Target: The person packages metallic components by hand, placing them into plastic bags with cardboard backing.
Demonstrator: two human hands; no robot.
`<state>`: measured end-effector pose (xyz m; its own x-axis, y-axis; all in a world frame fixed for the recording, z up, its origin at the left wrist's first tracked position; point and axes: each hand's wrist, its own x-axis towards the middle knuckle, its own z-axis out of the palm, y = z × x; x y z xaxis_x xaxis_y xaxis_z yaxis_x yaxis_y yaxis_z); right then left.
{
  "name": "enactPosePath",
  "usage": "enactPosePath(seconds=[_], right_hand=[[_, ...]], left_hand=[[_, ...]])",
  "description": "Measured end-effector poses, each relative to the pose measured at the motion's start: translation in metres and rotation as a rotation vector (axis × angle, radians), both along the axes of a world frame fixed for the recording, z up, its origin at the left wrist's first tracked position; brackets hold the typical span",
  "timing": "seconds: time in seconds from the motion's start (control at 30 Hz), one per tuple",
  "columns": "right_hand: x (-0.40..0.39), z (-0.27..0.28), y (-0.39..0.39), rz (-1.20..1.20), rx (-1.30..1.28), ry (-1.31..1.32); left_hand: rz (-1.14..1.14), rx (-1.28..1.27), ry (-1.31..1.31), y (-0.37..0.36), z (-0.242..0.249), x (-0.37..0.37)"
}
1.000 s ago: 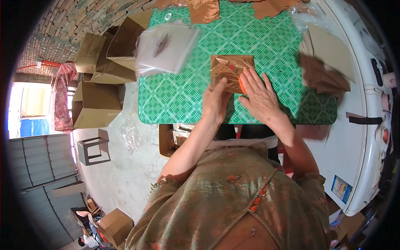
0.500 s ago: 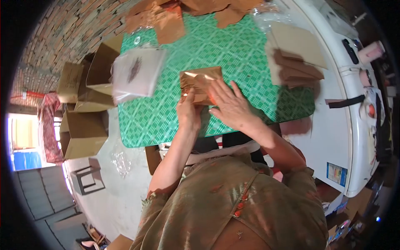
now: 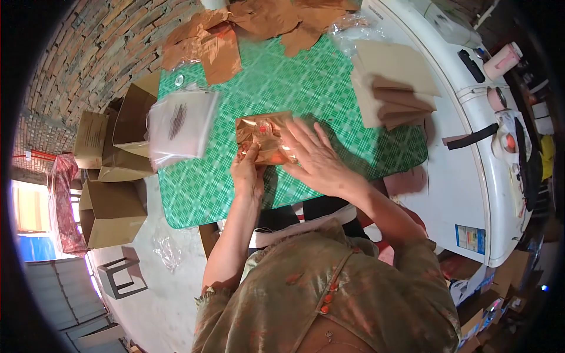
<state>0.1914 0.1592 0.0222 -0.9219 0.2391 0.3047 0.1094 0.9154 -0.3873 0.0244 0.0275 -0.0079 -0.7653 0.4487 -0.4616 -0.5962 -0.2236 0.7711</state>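
A shiny copper-coloured foil packet point(image 3: 272, 130) lies near the front of a green checked tablecloth point(image 3: 200, 194), with a small red mark on its upper face. My left hand point(image 3: 247, 173) pinches its lower left corner, thumb on top and the other fingers mostly hidden underneath. At the packet's right edge, my right hand point(image 3: 321, 165) is spread nearly flat, fingers stretched forward and fingertips slightly blurred.
Clear plastic bags point(image 3: 182, 123) are stacked on the table's left. Beige paper sheets point(image 3: 394, 59) lie at the right, beside a white surface point(image 3: 447, 182). Crumpled brown sheets point(image 3: 265, 20) cover the far edge. Open cardboard boxes point(image 3: 115, 206) stand left of the table.
My right hand has slid off the packet's top to its right edge, uncovering more of the foil. My left hand keeps its hold on the corner. The whole view has shifted slightly.
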Motion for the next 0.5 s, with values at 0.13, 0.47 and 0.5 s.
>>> enactPosePath(seconds=[0.13,0.47,0.5], right_hand=[[0.055,0.119,-0.007,0.487,-1.081,0.132],[0.101,0.188,-0.120,0.740,-1.184,1.001],[0.102,0.191,-0.118,0.698,-1.196,0.973]], left_hand=[[-0.034,-0.033,-0.016,-0.019,-0.006,-0.014],[0.051,0.021,0.018,-0.078,0.002,-0.026],[0.065,0.030,0.018,-0.083,0.002,-0.029]])
